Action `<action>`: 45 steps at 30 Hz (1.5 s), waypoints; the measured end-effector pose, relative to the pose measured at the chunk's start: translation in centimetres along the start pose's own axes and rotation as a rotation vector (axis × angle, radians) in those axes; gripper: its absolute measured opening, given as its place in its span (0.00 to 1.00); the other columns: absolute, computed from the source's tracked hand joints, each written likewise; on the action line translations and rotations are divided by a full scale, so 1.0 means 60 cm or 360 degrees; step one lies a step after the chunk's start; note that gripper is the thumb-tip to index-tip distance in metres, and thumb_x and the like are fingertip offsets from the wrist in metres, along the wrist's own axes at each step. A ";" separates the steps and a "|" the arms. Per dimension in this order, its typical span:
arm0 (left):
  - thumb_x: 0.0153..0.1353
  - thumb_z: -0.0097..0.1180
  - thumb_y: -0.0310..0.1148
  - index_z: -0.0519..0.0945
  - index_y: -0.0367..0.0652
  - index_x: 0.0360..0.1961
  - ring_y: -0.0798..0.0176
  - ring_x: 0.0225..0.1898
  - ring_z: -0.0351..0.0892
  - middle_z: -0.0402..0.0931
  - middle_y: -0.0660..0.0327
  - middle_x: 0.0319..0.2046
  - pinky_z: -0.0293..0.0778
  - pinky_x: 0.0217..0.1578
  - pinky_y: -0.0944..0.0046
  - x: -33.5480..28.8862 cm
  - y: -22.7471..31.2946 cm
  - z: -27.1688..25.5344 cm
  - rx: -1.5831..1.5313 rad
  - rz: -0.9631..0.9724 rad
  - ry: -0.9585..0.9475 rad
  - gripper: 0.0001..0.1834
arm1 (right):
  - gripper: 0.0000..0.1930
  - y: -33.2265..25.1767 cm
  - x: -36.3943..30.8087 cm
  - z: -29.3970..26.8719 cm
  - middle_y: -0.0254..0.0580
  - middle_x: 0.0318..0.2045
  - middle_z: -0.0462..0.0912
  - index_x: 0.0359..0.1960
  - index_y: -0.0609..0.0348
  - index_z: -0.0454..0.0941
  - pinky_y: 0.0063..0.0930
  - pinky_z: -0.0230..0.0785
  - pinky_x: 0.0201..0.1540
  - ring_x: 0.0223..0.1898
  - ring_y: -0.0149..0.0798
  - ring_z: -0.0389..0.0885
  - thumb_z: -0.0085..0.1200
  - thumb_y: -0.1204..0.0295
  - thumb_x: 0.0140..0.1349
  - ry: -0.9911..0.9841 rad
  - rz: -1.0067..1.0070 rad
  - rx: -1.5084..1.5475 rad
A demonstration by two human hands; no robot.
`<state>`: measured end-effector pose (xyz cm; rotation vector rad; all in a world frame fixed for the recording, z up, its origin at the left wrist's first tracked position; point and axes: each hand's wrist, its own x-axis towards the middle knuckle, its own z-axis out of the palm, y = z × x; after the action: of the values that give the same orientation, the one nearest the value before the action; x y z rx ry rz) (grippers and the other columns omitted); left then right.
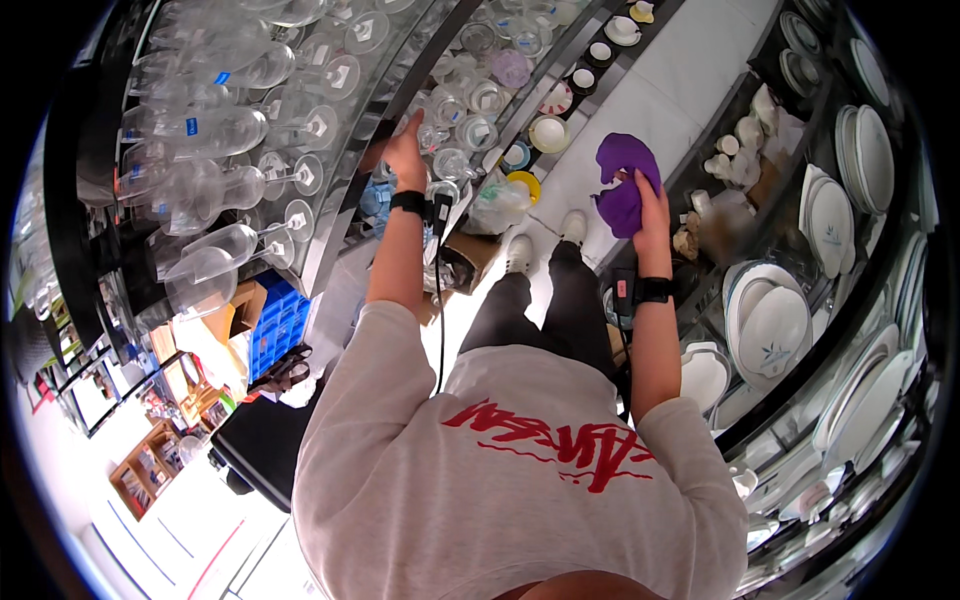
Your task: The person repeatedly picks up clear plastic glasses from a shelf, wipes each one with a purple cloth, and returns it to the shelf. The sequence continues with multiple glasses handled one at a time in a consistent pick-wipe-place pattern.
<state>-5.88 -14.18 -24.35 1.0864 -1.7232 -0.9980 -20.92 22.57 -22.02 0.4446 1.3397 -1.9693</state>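
Observation:
A crumpled purple cloth (622,205) hangs from my right hand (652,220), which is closed on it above the aisle floor. My left hand (405,158) is at the edge of the glassware shelf (345,170), one finger stretched out and the others partly hidden. No object shows in it. Clear drinking glasses (476,132) stand close beside it on the right. To its left, several stemmed wine glasses (225,130) fill the shelf, some with small blue labels.
White plates (770,335) and oval dishes (828,225) line the right-hand shelves. Cups, saucers and a yellow bowl (524,187) sit along the low shelf ahead. A plastic bag (500,205) and a cardboard box (470,262) lie near my feet. A blue crate (278,325) is at left.

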 end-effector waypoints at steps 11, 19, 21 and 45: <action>0.42 0.69 0.51 0.82 0.36 0.38 0.54 0.38 0.79 0.82 0.54 0.40 0.71 0.42 0.57 0.082 -0.069 0.065 0.0832 -0.0163 -0.0070 0.30 | 0.19 -0.011 0.064 -0.069 0.45 0.44 0.81 0.54 0.59 0.70 0.29 0.73 0.43 0.43 0.36 0.79 0.52 0.65 0.65 0.0096 0.0064 -0.0045; 0.39 0.68 0.57 0.81 0.34 0.41 0.49 0.42 0.79 0.80 0.48 0.43 0.71 0.44 0.55 0.097 -0.051 0.082 0.0831 -0.0466 -0.0304 0.37 | 0.20 -0.024 0.082 -0.082 0.47 0.43 0.81 0.54 0.62 0.69 0.31 0.74 0.42 0.43 0.39 0.80 0.54 0.66 0.64 0.0106 0.0161 -0.0058; 0.38 0.69 0.59 0.81 0.33 0.42 0.48 0.43 0.79 0.79 0.46 0.44 0.71 0.45 0.55 0.096 -0.040 0.087 0.0834 -0.0531 -0.0312 0.40 | 0.19 -0.027 0.087 -0.089 0.46 0.43 0.81 0.55 0.60 0.69 0.31 0.74 0.44 0.43 0.38 0.80 0.53 0.66 0.65 0.0091 0.0191 -0.0064; 0.38 0.68 0.60 0.81 0.37 0.43 0.50 0.40 0.81 0.80 0.49 0.42 0.74 0.40 0.54 0.127 -0.099 0.101 0.0798 -0.0520 -0.0479 0.39 | 0.20 -0.043 0.147 -0.113 0.44 0.43 0.82 0.54 0.58 0.70 0.31 0.74 0.43 0.43 0.37 0.80 0.54 0.64 0.64 0.0088 0.0220 -0.0093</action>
<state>-11.97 -22.00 -29.96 1.6455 -2.1568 -0.9869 -29.57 26.12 -28.56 0.5523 1.3598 -1.8121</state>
